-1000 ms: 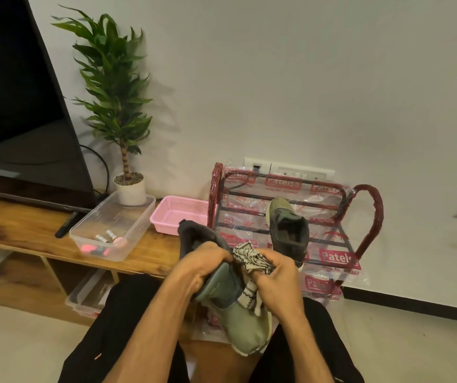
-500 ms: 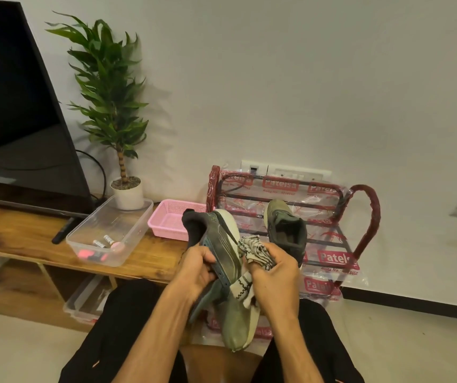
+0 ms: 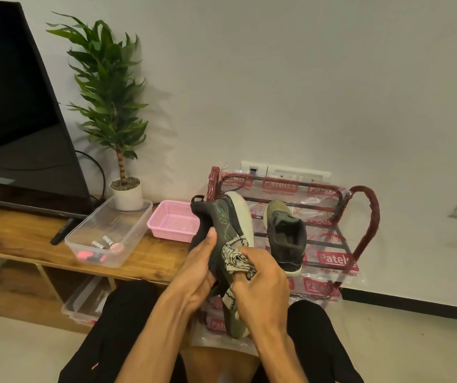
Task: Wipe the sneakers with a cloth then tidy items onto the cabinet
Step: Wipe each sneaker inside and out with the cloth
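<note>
While the left hand (image 3: 201, 273) grips the sneaker (image 3: 226, 221), brace it. With the cloth (image 3: 235, 259) pinched in the right hand (image 3: 263, 283), wipe in overlapping strokes.

In front of the rack (image 3: 365, 222), the left hand (image 3: 202, 272) holds a sneaker (image 3: 227, 228) heel up, its pale sole turned toward the rack. The right hand (image 3: 263, 283) pinches a patterned cloth (image 3: 237, 259) against the sneaker's side. A second sneaker (image 3: 285, 241) sits on the rack. Left of the rack, a table (image 3: 14, 236) carries a pink basket (image 3: 173, 221), then a clear tub (image 3: 111, 233), a plant (image 3: 108, 106) and a TV (image 3: 14, 106).
</note>
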Available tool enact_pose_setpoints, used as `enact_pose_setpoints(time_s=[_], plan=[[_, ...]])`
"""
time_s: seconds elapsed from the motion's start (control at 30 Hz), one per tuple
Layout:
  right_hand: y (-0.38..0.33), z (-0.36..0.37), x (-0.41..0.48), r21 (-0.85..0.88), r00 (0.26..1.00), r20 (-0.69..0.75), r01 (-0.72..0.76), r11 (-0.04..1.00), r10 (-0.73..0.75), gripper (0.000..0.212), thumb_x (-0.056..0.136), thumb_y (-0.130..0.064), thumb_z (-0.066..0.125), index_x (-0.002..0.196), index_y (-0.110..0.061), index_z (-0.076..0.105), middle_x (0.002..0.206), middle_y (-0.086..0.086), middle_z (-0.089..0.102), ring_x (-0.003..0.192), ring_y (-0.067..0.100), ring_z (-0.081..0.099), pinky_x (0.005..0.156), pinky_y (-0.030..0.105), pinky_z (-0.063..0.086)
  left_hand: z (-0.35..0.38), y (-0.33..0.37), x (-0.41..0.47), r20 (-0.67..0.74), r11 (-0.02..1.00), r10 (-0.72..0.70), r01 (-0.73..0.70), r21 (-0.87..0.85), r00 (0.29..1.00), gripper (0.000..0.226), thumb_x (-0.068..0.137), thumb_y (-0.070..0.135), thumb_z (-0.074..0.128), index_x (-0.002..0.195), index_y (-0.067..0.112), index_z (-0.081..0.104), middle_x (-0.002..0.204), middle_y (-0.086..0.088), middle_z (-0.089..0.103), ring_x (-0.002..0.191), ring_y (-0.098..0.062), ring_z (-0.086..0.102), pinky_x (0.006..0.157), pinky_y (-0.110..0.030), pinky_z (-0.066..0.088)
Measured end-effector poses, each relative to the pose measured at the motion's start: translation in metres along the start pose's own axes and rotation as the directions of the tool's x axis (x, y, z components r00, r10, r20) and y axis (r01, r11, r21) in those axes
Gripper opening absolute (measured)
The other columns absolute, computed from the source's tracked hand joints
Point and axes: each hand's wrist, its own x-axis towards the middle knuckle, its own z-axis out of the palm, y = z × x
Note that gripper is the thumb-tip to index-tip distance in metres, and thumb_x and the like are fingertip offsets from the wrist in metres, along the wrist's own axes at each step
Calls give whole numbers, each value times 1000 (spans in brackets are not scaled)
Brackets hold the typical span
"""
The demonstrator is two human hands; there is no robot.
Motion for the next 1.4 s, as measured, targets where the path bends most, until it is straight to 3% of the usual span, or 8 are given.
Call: enact_pose_setpoints(time_s=[0.13, 0.27, 0.5, 0.8, 1.0, 1.13, 1.3, 1.4], plan=[[0, 5, 5, -19, 980, -132, 149, 989, -150, 48, 68, 6, 68, 108, -21, 73, 100, -8, 69, 90, 14, 65, 75, 34, 58, 9, 4, -3, 34, 998, 64, -65, 18, 997, 41, 99, 34, 46, 119, 3, 65, 115, -19, 71, 108, -27, 69, 91, -36, 54], [-6, 5, 39, -5, 950, -261, 178, 984, -173, 42, 73, 4, 69, 110, -16, 73, 100, -1, 70, 92, 21, 66, 77, 41, 57, 17, -8, -10, 66, 996, 51, -56, 68, 997, 35, 103, 29, 42, 114, 10, 69, 108, -16, 74, 98, -22, 72, 75, -29, 58], [1, 7, 12, -51, 992, -47, 116, 992, -118, 43, 72, -5, 62, 108, -24, 73, 99, -7, 69, 91, 16, 64, 78, 39, 56, 22, -14, 2, -27, 997, 8, -6, 74, 1000, 32, 102, 29, 47, 100, 11, 73, 92, -9, 76, 81, -13, 73, 66, -24, 55], [-6, 34, 29, -53, 973, -181, 136, 989, -143, 38, 69, -6, 59, 101, -20, 75, 93, -4, 70, 84, 20, 61, 69, 33, 51, 20, -8, 7, -152, 998, -1, -9, -66, 988, 34, 103, 27, 47, 120, 5, 66, 105, -13, 75, 95, -19, 72, 74, -26, 56], [-7, 47, 31, -30, 975, -190, 109, 994, -113, 40, 71, 0, 67, 106, -17, 73, 96, 0, 70, 87, 24, 64, 72, 37, 54, 9, -17, -6, -143, 993, -28, 10, -121, 989, 33, 103, 33, 45, 116, 14, 68, 103, -11, 76, 92, -18, 73, 69, -29, 56], [-4, 40, 40, -74, 988, -118, 88, 993, -96, 42, 73, -1, 65, 111, -16, 72, 100, 2, 70, 93, 23, 64, 78, 32, 50, 9, -21, -8, -121, 988, -32, 13, -156, 992, 34, 102, 35, 44, 113, 14, 68, 100, -11, 76, 85, -17, 75, 60, -26, 57], [25, 27, 8, -92, 990, 117, 95, 991, -84, 37, 77, -8, 65, 110, -26, 71, 100, -9, 67, 93, 12, 61, 77, 34, 54, 6, -15, -3, -146, 975, -15, -18, -223, 989, 36, 101, 29, 47, 115, 1, 66, 101, -16, 75, 87, -21, 74, 65, -27, 59], [28, 22, 12, -56, 996, 61, 66, 996, -62, 38, 75, -3, 65, 105, -23, 74, 97, -9, 68, 91, 13, 62, 76, 34, 54, 15, -16, -2, -117, 979, -28, 4, -202, 993, 35, 101, 28, 48, 115, 2, 66, 103, -15, 75, 90, -20, 74, 68, -26, 59]])
